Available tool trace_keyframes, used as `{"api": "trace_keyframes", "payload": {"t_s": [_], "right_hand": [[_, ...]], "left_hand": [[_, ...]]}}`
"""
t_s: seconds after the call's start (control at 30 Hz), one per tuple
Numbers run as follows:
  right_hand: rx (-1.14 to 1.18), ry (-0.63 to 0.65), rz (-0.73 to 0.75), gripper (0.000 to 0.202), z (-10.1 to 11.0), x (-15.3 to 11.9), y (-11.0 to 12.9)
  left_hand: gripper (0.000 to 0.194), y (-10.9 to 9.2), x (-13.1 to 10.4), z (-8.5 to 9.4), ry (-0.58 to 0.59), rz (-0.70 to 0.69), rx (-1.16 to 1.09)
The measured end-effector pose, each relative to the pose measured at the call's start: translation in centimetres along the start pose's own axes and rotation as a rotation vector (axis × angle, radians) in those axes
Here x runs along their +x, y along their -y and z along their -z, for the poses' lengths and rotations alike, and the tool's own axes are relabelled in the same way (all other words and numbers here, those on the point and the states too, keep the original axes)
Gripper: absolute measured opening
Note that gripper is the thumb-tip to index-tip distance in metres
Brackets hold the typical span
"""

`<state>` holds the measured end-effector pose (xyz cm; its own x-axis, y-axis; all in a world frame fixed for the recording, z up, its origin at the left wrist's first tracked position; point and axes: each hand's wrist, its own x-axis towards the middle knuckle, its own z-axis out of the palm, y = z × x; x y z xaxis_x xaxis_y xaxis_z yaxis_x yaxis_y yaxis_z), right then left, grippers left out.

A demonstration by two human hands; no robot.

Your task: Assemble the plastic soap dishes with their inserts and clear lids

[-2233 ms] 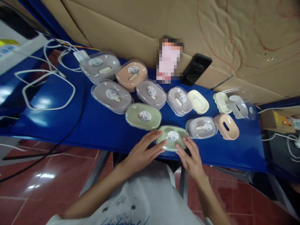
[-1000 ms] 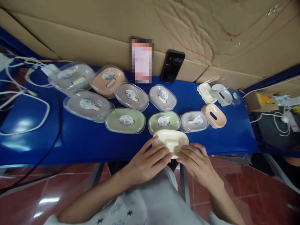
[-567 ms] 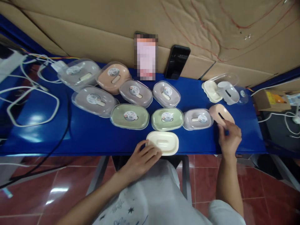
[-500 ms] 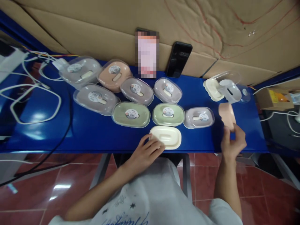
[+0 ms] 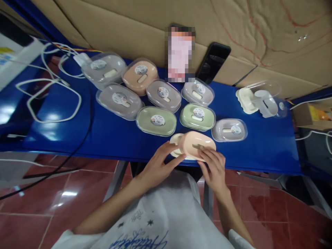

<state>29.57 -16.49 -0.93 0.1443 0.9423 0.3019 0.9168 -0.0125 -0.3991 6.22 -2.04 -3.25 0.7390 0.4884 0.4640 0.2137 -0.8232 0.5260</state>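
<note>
The right hand [image 5: 214, 170] has its grip on the near right edge of the peach shell [image 5: 188, 145], above the desk's [image 5: 103, 138] near edge. The shell's long axis runs roughly left to right, overlapping the cream tray [image 5: 175, 139] and offset rightward. The left hand [image 5: 158, 167] is nearer the tray's exposed left end, fingers spread; whether its grip grasps anything is unclear.

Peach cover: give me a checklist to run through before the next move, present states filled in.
1. Right hand on the peach cover: ok.
2. Cream tray within the left hand's reach: ok.
3. Cover lined up with tray: not ok, offset to the right.
4. Cover seated on tray: cannot tell.
5. Left hand gripping either piece: cannot tell.
</note>
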Motion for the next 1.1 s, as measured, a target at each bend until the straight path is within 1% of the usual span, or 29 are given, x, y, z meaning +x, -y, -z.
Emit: {"api": "trace_keyframes", "payload": {"t_s": [0.07, 0.13, 0.27, 0.33, 0.4, 0.43, 0.47, 0.5, 0.57, 0.6, 0.63, 0.67, 0.73, 0.77, 0.83, 0.9, 0.97, 1.1], "right_hand": [[-0.005, 0.068, 0.047, 0.051, -0.4, 0.9, 0.4], [-0.012, 0.122, 0.085, 0.052, -0.8, 1.5, 1.0], [-0.054, 0.167, 0.143, 0.05, -1.5, 1.9, 2.0], [-0.075, 0.202, 0.192, 0.047, -1.1, 2.1, 1.9], [-0.085, 0.203, 0.259, 0.044, 0.2, 2.6, 0.8], [-0.094, 0.159, 0.274, 0.041, 1.2, 3.1, -0.3], [-0.112, 0.081, 0.262, 0.039, 2.5, 3.9, -1.8], [-0.139, -0.025, 0.213, 0.038, 3.9, 4.9, -3.6], [-0.219, -0.26, 0.029, 0.037, 6.6, 7.5, -8.2], [-0.26, -0.332, -0.086, 0.037, 7.8, 8.9, -10.7], [-0.294, -0.357, -0.163, 0.037, 8.7, 10.4, -13.2], [-0.308, -0.269, -0.215, 0.037, 9.3, 11.7, -15.6], [-0.32, -0.192, -0.251, 0.038, 9.8, 14.0, -19.6], [-0.354, -0.163, -0.258, 0.04, 9.7, 14.8, -21.1], [-0.46, -0.147, -0.265, 0.044, 9.5, 15.7, -23.2], [-0.538, -0.116, -0.254, 0.042, 9.5, 16.0, -24.4], [-0.554, -0.086, -0.226, 0.035, 9.5, 16.0, -25.0], [-0.572, -0.159, -0.217, 0.036, 9.8, 15.7, -24.9]], "left_hand": [[0.054, 0.3, -0.5, 0.3, -0.027, 0.032, 0.029], [0.056, 0.6, -0.5, 0.7, -0.003, 0.029, 0.054], [0.041, 1.2, 0.1, 1.5, 0.081, -0.033, 0.073], [0.034, 1.3, 0.2, 1.7, 0.097, -0.05, 0.094], [0.032, 1.4, 0.4, 1.8, 0.099, -0.055, 0.113], [0.031, 1.4, 0.4, 1.7, 0.1, -0.054, 0.119], [0.031, 1.5, 0.5, 1.7, 0.099, -0.052, 0.121], [0.03, 1.5, 0.7, 1.6, 0.102, -0.048, 0.119], [0.03, 1.4, 1.0, 1.4, 0.105, -0.035, 0.1], [0.029, 1.3, 1.2, 1.4, 0.103, -0.026, 0.085], [0.028, 1.2, 1.3, 1.3, 0.102, -0.017, 0.07], [0.026, 1.1, 1.5, 1.3, 0.1, -0.008, 0.059], [0.025, 1.0, 1.7, 1.1, 0.088, 0.007, 0.056], [0.025, 0.9, 1.8, 1.1, 0.079, 0.011, 0.064], [0.025, 0.9, 1.9, 1.0, 0.053, 0.017, 0.088], [0.025, 0.9, 2.0, 0.9, 0.034, 0.021, 0.109], [0.025, 0.9, 2.1, 0.9, 0.035, 0.023, 0.113], [0.026, 0.9, 2.3, 1.0, 0.048, 0.024, 0.097]]}}
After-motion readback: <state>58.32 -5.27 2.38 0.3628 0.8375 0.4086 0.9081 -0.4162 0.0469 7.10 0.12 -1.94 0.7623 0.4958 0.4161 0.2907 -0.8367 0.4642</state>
